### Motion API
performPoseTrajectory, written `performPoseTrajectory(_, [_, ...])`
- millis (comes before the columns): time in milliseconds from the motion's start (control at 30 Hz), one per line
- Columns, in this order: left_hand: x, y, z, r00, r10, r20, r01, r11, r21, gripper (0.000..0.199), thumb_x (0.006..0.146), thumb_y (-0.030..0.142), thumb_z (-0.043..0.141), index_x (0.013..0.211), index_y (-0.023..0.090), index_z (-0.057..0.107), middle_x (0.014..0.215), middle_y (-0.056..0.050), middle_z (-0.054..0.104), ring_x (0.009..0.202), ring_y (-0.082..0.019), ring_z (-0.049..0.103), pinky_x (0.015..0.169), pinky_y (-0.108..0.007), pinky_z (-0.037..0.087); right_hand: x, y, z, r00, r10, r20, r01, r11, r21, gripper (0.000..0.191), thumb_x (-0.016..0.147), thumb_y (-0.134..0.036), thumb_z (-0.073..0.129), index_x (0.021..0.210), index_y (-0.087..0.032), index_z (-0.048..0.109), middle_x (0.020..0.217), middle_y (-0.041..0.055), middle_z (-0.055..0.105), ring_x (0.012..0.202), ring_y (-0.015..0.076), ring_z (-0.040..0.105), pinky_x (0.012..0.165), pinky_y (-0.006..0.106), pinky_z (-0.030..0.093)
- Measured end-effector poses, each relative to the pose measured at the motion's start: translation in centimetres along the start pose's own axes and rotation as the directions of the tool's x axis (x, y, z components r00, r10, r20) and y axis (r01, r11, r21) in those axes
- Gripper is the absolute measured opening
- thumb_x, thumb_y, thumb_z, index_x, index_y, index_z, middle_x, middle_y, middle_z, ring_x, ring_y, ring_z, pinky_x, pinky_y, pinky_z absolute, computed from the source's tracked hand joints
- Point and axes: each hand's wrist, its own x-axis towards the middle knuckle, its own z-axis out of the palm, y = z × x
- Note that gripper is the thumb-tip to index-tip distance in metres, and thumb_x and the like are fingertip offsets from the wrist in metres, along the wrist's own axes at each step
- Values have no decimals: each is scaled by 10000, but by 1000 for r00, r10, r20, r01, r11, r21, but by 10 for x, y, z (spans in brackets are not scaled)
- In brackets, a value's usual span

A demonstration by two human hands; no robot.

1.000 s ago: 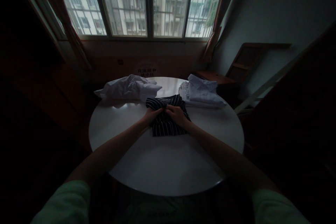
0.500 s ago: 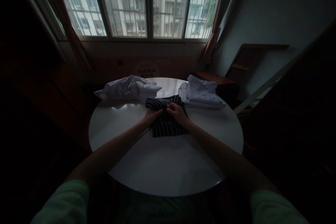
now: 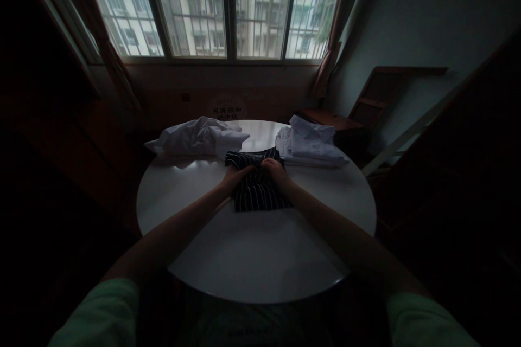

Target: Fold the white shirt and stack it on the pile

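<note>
A black garment with thin white stripes [image 3: 262,198] lies folded at the middle of a round white table [image 3: 260,260]. My left hand [image 3: 237,175] grips its left part, with the fingers partly hidden in the cloth. On its upper right part, my right hand [image 3: 275,170] is closed on the cloth, fingers bent. The two hands are a short distance apart near the collar area. The light is dim, so fine details of the fingertips are hard to make out.
At the table's back left lies a rumpled white cloth [image 3: 195,138]. Folded white garments [image 3: 311,143] are stacked at the back right. Beyond the table are a barred window, curtains [image 3: 323,76] and a low brown wooden piece of furniture [image 3: 334,120].
My right hand has shifted slightly to the right, a little farther from my left hand. The striped cloth between them has changed shape a little.
</note>
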Motion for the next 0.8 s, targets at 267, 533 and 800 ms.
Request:
performPoseTrajectory(267, [23,11,-29,863,281,-421,-142,932,332,358,637,107,620,960,163,476,983,-71,558,946,-185,548,885,-379,431,-2,0,1,1000,2,-28,-1,1000,9,81,590,-261,487,587,-190,449,529,-60,421,499,89,400,487,222,327])
performPoseTrajectory(533, [-6,22,-1,825,517,228,-541,608,581,258,730,165,560,984,211,553,1050,-65,589,1042,-208,510,961,-374,356,-3,0,2,994,-75,75,78,996,-38,95,591,-263,540,635,-191,495,551,-61,474,506,94,433,527,238,360])
performPoseTrajectory(800, [-1,-3,1,931,282,231,-365,751,551,244,722,289,619,931,163,615,920,-67,652,889,-216,592,846,-362,436,-8,-5,0,987,-153,59,156,986,-52,139,577,-305,573,632,-185,529,587,-45,489,586,109,443,582,245,362])
